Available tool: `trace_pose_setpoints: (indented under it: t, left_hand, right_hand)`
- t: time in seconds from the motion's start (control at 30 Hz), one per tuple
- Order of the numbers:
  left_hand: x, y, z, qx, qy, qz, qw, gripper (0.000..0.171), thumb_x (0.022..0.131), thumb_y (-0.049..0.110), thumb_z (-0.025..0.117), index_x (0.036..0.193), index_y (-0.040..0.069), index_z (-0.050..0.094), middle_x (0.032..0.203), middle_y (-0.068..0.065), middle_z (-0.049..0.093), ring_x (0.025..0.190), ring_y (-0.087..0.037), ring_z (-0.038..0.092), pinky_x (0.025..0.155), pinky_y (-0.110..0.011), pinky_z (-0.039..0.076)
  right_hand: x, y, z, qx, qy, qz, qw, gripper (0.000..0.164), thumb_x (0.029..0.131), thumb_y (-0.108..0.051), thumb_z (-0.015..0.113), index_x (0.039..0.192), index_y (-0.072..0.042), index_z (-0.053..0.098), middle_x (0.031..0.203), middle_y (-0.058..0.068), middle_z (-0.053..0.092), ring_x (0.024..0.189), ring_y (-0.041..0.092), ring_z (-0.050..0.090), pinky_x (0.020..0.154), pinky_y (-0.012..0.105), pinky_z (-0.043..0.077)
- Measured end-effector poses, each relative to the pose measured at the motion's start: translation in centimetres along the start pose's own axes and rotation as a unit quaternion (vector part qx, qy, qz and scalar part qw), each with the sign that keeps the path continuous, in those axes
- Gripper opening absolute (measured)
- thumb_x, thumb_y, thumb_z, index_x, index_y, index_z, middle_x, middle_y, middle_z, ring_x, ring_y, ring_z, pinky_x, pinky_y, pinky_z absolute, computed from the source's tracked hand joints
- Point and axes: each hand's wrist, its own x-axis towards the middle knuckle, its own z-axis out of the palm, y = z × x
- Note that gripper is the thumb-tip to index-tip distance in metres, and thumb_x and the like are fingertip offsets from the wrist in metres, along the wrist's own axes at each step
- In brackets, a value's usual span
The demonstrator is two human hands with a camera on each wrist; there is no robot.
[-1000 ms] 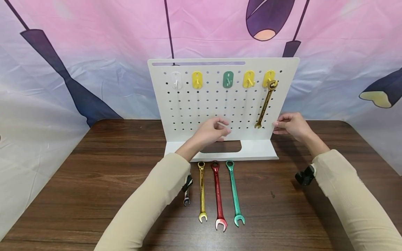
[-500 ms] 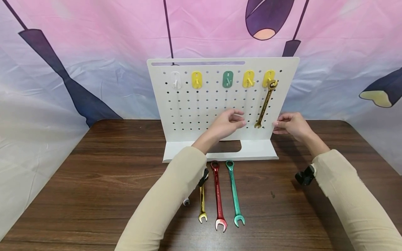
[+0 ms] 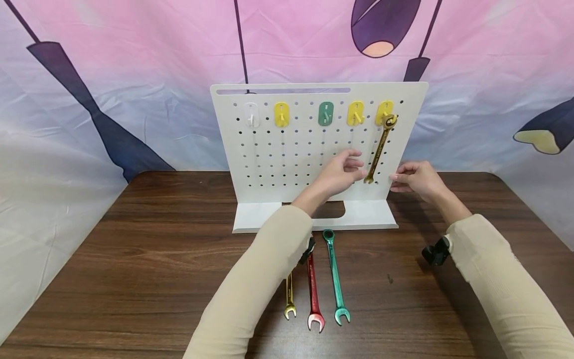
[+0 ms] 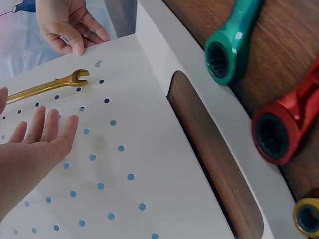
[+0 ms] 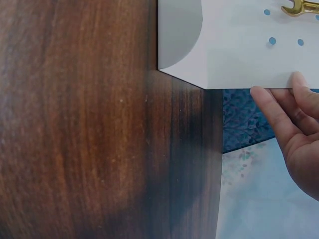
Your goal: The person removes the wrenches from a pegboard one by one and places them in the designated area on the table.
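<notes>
A white pegboard point(image 3: 385, 92) stands upright on the table. On its rightmost yellow hook hangs a gold combination wrench point(image 3: 378, 152), ring end up. My left hand point(image 3: 341, 174) is in front of the board, fingers loosely extended and holding nothing, close to that wrench's lower end; the left wrist view shows a gap between them. My right hand point(image 3: 417, 180) pinches the board's right edge, thumb on the front face and fingers at or behind the edge. Below the board lie a green wrench point(image 3: 335, 276), a red wrench point(image 3: 313, 294) and another gold wrench point(image 3: 289, 299), the last two partly covered by my left sleeve.
Further hooks on the board hold nothing: a white hook point(image 3: 252, 115), a yellow hook point(image 3: 281, 115), a green hook point(image 3: 326, 114) and another yellow hook point(image 3: 356, 114). The board's base point(image 3: 369, 214) has a cutout. Behind the brown table point(image 3: 134, 249) hangs a patterned cloth point(image 3: 179, 75).
My left hand has moved right and slightly up across the board toward the hanging wrench. Its sleeve now hides the small silver wrench. The right hand has stayed at the board's edge.
</notes>
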Motion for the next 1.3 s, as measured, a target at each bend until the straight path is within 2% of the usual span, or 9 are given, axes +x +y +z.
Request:
trace_pose_setpoints:
  t: [0.27, 0.67, 0.93, 1.1, 1.3]
  left_hand:
    - [0.5, 0.7, 0.6, 0.008, -0.002, -0.002, 1.0, 0.048, 0.09, 0.015, 0.059, 0.135, 0.012, 0.04, 0.129, -0.004, 0.05, 0.117, -0.015, 0.046, 0.095, -0.024, 0.044]
    - [0.7, 1.2, 1.2, 0.018, -0.031, 0.01, 0.9993, 0.054, 0.091, 0.019, 0.058, 0.139, 0.018, 0.034, 0.138, 0.002, 0.042, 0.124, -0.011, 0.038, 0.102, -0.026, 0.036]
    - [0.8, 1.3, 1.6, -0.012, -0.049, 0.013, 0.9987, 0.054, 0.091, 0.015, 0.057, 0.14, 0.018, 0.033, 0.138, -0.002, 0.043, 0.127, -0.012, 0.035, 0.106, -0.03, 0.033]
    - [0.8, 1.4, 1.8, -0.017, -0.035, 0.014, 0.9992, 0.05, 0.091, 0.014, 0.057, 0.137, 0.017, 0.037, 0.13, -0.006, 0.048, 0.12, -0.014, 0.043, 0.099, -0.029, 0.041]
    - [0.6, 1.4, 2.1, -0.008, 0.015, 0.043, 0.9989, 0.041, 0.089, 0.009, 0.059, 0.129, 0.013, 0.047, 0.108, -0.008, 0.059, 0.096, -0.014, 0.057, 0.077, -0.017, 0.049]
  right_hand:
    - [0.0, 0.0, 0.0, -0.005, 0.001, -0.002, 1.0, 0.024, 0.09, -0.003, 0.055, 0.097, 0.019, 0.049, 0.08, 0.004, 0.064, 0.074, 0.018, 0.065, 0.079, 0.043, 0.054]
    - [0.1, -0.1, 0.0, -0.004, 0.002, -0.005, 1.0, 0.024, 0.09, -0.003, 0.055, 0.097, 0.019, 0.05, 0.079, 0.005, 0.064, 0.073, 0.016, 0.065, 0.077, 0.042, 0.055]
    - [0.1, -0.1, 0.0, 0.007, -0.009, -0.01, 1.0, 0.022, 0.09, -0.001, 0.054, 0.096, 0.019, 0.05, 0.079, 0.005, 0.064, 0.073, 0.016, 0.065, 0.077, 0.042, 0.055]
    - [0.0, -0.2, 0.0, 0.012, -0.007, -0.006, 1.0, 0.02, 0.09, -0.002, 0.055, 0.095, 0.018, 0.051, 0.079, 0.006, 0.064, 0.073, 0.016, 0.065, 0.076, 0.042, 0.056]
    - [0.1, 0.0, -0.1, 0.021, -0.008, -0.016, 1.0, 0.018, 0.088, -0.004, 0.059, 0.09, 0.014, 0.055, 0.077, 0.007, 0.065, 0.072, 0.018, 0.065, 0.076, 0.044, 0.055]
